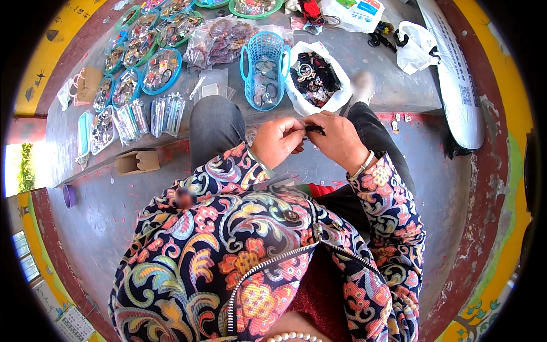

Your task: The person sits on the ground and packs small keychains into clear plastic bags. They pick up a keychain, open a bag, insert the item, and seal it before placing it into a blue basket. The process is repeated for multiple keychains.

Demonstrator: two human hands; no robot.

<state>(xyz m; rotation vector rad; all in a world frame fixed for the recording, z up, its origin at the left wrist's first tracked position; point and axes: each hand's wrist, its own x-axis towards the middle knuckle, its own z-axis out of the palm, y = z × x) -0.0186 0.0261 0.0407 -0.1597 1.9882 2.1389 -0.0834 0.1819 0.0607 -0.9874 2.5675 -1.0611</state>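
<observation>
The person's left hand (278,141) and right hand (337,139) meet just below the blue basket (264,68), both pinched shut on a small dark piece (315,130) held between the fingertips, close over the knees, likely to steady fine work. The open white bag (317,80) of similar pieces sits right of the basket, within reach.

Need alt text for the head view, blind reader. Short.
Seen from above, a seated person's left hand and right hand pinch a small dark item between them over their knees. Ahead sit a blue basket, a white bag and round trays of trinkets.
</observation>
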